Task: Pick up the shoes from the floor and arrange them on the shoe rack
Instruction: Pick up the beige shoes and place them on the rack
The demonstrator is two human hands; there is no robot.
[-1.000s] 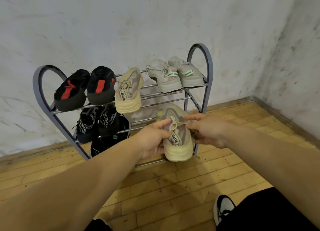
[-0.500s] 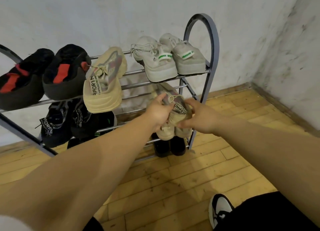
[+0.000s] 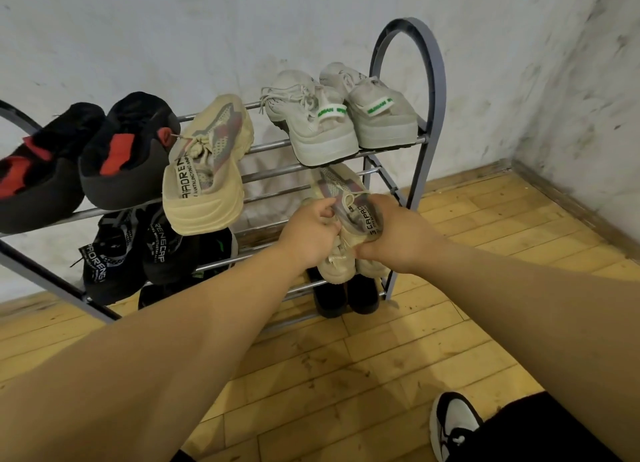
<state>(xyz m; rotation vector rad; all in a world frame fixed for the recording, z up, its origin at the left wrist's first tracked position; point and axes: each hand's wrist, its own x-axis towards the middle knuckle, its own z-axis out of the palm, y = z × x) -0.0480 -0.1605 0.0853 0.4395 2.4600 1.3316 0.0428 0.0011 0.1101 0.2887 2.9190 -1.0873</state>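
- The left hand [image 3: 308,236] and the right hand [image 3: 398,236] both grasp a beige shoe [image 3: 341,188], one on each side, with fingers curled over its upper near the laces and the lettered heel strap.
- The held shoe is at the right end of the shoe rack [image 3: 437,91], at the height of the middle tier, with its toe pointing toward the wall [image 3: 173,29] and tucked under the top tier.
- The hands hide whether its sole rests on the middle rails.
- Directly above it, on the top tier, stands a pale grey pair with green tabs [image 3: 318,129], heels facing outward.
- Further left on the same tier lies a matching beige shoe [image 3: 207,171], its heel hanging over the front rail and tilted downward.
- Just beside that one sits a black pair with red patches [image 3: 124,153], filling the left end of the top tier.
- A black pair with white lettering [image 3: 110,257] occupies the left part of the middle tier.
- Below the hands, on the lowest level, two plain black shoes [image 3: 346,295] stand side by side.
- The rack stands on a wooden floor [image 3: 346,375] against the wall.
- At the lower right, the person's own black-and-white sneaker [image 3: 453,423] shows beside a dark trouser leg.
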